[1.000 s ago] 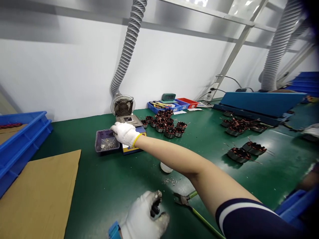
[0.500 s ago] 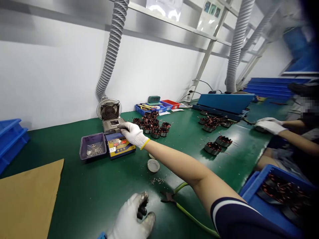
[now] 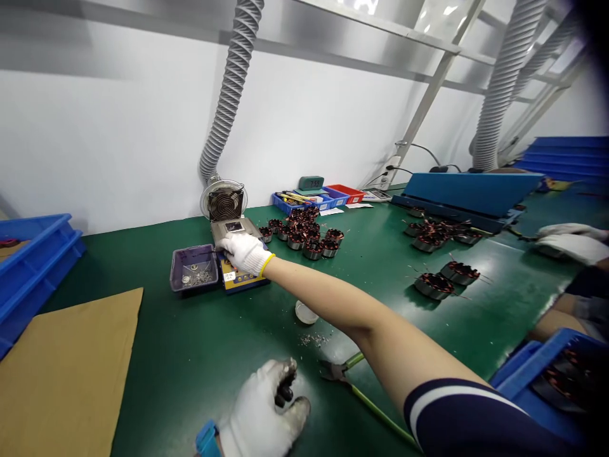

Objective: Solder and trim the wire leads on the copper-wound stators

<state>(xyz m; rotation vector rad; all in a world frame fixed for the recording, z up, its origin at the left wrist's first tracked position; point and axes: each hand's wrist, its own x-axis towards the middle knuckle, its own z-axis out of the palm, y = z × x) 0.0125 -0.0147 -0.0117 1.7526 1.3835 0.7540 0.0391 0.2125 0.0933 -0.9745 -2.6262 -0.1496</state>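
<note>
My right hand (image 3: 245,252), in a white knitted glove with a yellow cuff, reaches over the front of a solder pot unit (image 3: 245,280) with a blue and yellow panel. Its fingers are bent and pressed together beside a purple plastic bin (image 3: 179,287) holding small metallic bits. A thin dark thing seems to stick out from the fingertips over the bin's rim; its kind cannot be told. My left hand (image 3: 269,406), in a white glove with stained fingertips, hovers low over the green table, fingers curled but apart from the thumb, holding nothing. Green-handled cutting pliers (image 3: 335,371) lie beside it.
Copper-wound stators (image 3: 311,238) stand in groups behind and to the right. A small round dish (image 3: 306,312) sits near scattered clippings (image 3: 314,340). Cardboard (image 3: 76,362) and blue crates (image 3: 38,273) are on the left. A co-worker's gloved hand (image 3: 573,244) is at far right.
My right hand has moved from the metal top of the solder pot down and toward the purple bin. The view has swung slightly left. My left hand keeps its curled pose.
</note>
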